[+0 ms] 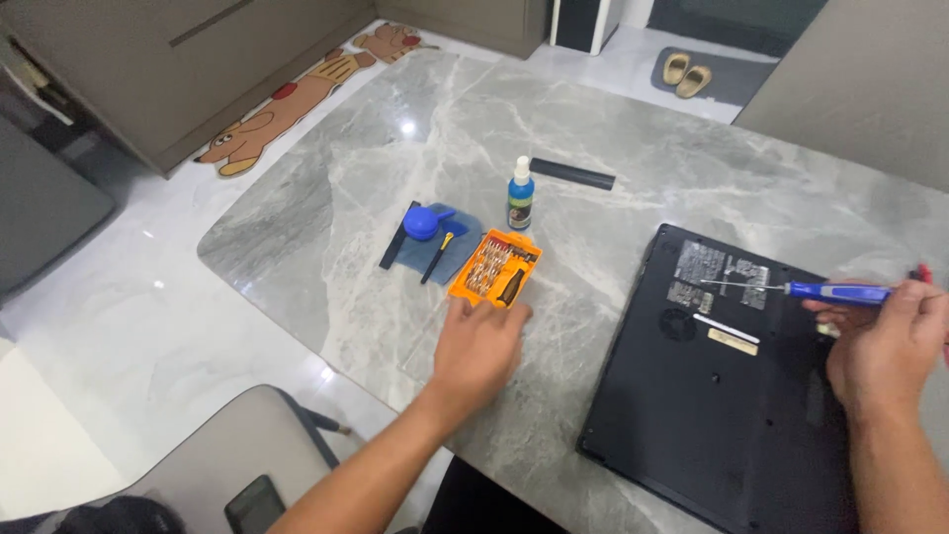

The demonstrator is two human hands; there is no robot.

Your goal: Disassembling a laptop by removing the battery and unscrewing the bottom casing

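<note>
Left hand (479, 348) lies flat, fingers spread and released, just touching the orange bit case (494, 268); right hand (887, 341) clenches a blue screwdriver (797, 290) over the upturned laptop (727, 391), right of the case.

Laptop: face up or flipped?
Flipped. The laptop lies shut, underside up on the table: labels, vent and screw holes show.

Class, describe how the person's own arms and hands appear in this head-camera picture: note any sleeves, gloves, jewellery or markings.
Both forearms are bare, with no sleeves in view. The left hand and right hand wear no gloves. No rings, watch or markings show on either; the right wrist is partly cut off by the frame edge.
</note>
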